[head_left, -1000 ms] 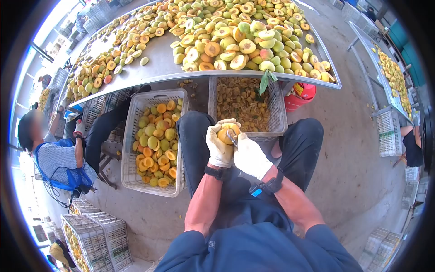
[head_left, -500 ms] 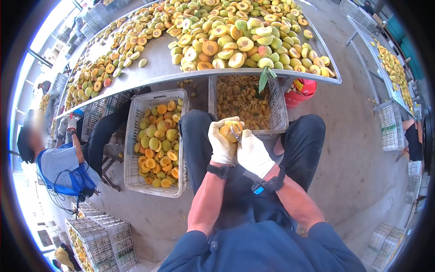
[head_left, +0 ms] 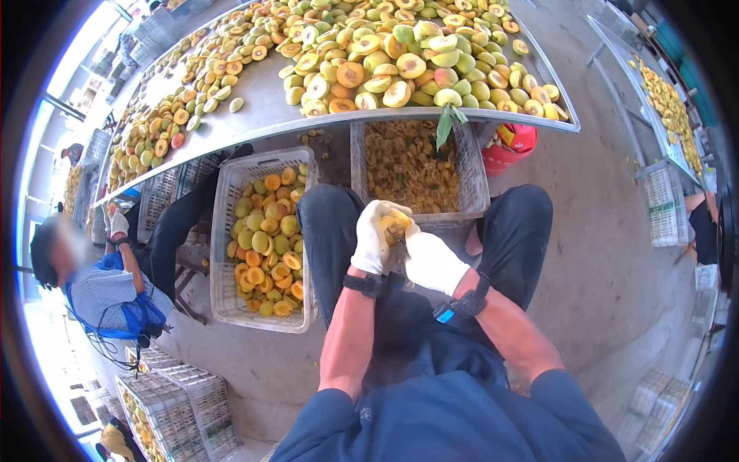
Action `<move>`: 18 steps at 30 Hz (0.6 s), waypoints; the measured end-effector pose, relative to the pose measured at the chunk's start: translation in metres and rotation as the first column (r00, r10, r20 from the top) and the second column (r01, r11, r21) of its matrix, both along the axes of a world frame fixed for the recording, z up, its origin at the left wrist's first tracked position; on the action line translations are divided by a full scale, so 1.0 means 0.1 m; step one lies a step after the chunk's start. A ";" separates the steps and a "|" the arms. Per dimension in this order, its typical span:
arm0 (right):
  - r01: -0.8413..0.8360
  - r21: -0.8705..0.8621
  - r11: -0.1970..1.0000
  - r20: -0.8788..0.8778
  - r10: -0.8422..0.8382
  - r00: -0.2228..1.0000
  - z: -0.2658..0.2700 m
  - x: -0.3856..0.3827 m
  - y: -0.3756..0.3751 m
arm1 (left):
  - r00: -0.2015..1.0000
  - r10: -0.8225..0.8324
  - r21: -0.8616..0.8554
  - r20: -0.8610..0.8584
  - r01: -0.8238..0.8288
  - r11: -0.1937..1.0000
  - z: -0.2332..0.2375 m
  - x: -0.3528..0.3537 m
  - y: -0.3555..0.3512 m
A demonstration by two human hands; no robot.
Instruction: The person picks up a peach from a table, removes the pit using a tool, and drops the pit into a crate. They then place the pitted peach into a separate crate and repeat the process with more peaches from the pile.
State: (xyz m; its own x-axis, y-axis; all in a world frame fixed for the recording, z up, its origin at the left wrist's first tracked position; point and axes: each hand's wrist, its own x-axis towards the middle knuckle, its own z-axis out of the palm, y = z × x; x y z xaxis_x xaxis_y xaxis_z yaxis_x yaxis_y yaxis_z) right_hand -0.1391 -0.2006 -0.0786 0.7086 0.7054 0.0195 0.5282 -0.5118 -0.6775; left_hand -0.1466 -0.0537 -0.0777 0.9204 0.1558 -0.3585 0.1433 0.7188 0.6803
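Both of my hands wear white gloves and meet above my lap. My left hand is closed around a yellow-orange peach, which shows between finger and thumb. My right hand is closed and pressed against the peach from the other side. The small metal tool seen in it a moment ago is now mostly hidden by the fingers. In front of my knees a crate holds pits and scraps. Left of my leg, another crate holds whole and halved peaches.
A metal table ahead bears a large heap of halved peaches. A red bag sits beneath its right side. To the left a person in gloves sits working. Stacked crates stand behind them, and a second table is at the right.
My hands have closed more tightly around the peach, and the right hand has turned so the metal tool is hidden. The seated person's gloved hand has shifted slightly.
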 end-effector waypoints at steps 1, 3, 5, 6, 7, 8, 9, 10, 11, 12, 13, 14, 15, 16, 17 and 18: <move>0.002 0.002 1.000 0.000 -0.002 1.000 -0.01 0.01 -0.05 | 0.989 -0.114 0.091 -0.094 0.122 0.988 -0.05 0.04 0.02; -0.055 -0.012 0.998 -0.050 0.054 0.997 0.00 0.04 -0.13 | 0.985 -0.121 0.072 -0.125 0.131 0.989 -0.06 0.09 0.00; -0.003 0.037 0.999 -0.098 0.007 0.995 0.02 0.07 -0.15 | 0.986 -0.135 0.149 -0.099 0.149 0.978 0.02 0.10 -0.04; 0.037 0.081 0.996 -0.144 -0.025 0.989 0.07 0.11 -0.15 | 0.988 -0.152 0.081 0.034 0.149 0.986 -0.08 0.11 -0.02; 0.041 0.085 0.996 -0.140 -0.029 0.990 0.23 0.13 -0.12 | 0.987 -0.157 0.085 0.037 0.153 0.985 0.00 0.11 -0.06; 0.124 0.065 0.990 -0.359 -0.093 0.929 0.40 0.15 -0.10 | 0.996 -0.079 0.178 0.051 0.069 0.982 0.08 0.08 -0.12; 0.198 0.029 0.980 -0.560 -0.148 0.815 0.49 0.16 -0.08 | 0.997 -0.001 0.268 0.071 -0.018 0.963 0.17 0.05 -0.17; 0.196 0.034 0.980 -0.561 -0.144 0.815 0.46 0.14 -0.07 | 0.997 0.024 0.278 0.073 -0.043 0.960 0.23 0.04 -0.19; 0.148 0.009 0.989 -0.307 -0.138 0.942 0.38 0.11 -0.08 | 0.997 0.025 0.282 0.072 -0.044 0.958 0.18 0.05 -0.18; 0.111 -0.031 0.993 -0.028 -0.112 0.993 0.30 0.07 -0.08 | 0.993 0.090 0.287 0.076 -0.109 0.952 0.07 0.07 -0.17; 0.111 -0.031 0.993 -0.028 -0.112 0.993 0.22 0.03 -0.07 | 0.985 0.156 0.289 0.080 -0.172 0.942 0.00 0.09 -0.17; 0.111 0.039 0.993 0.042 -0.113 0.993 0.14 -0.03 -0.05 | 0.978 0.169 0.311 0.125 -0.201 0.929 -0.07 0.10 -0.18; 0.105 0.107 0.989 0.113 -0.117 0.987 0.13 -0.06 -0.03 | 0.978 0.169 0.309 0.124 -0.200 0.930 -0.08 0.11 -0.19; 0.113 0.121 0.986 0.018 -0.116 0.993 0.14 -0.08 -0.04 | 0.974 0.184 0.324 0.132 -0.218 0.921 -0.09 0.10 -0.20; 0.115 0.120 0.986 0.017 -0.117 0.993 0.13 -0.07 -0.05 | 0.970 0.197 0.341 0.140 -0.234 0.910 -0.09 0.09 -0.21; 0.133 0.152 0.979 -0.125 -0.114 0.986 0.15 -0.04 -0.05 | 0.971 0.195 0.342 0.139 -0.232 0.911 -0.10 0.07 -0.21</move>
State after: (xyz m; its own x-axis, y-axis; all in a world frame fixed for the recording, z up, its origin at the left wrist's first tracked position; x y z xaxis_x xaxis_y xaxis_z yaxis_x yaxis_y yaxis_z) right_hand -0.1434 -0.2059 -0.0639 0.7940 0.6067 0.0379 0.3815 -0.4488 -0.8081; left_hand -0.1392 -0.0743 -0.0877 0.8792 0.4516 -0.1516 -0.0685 0.4348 0.8979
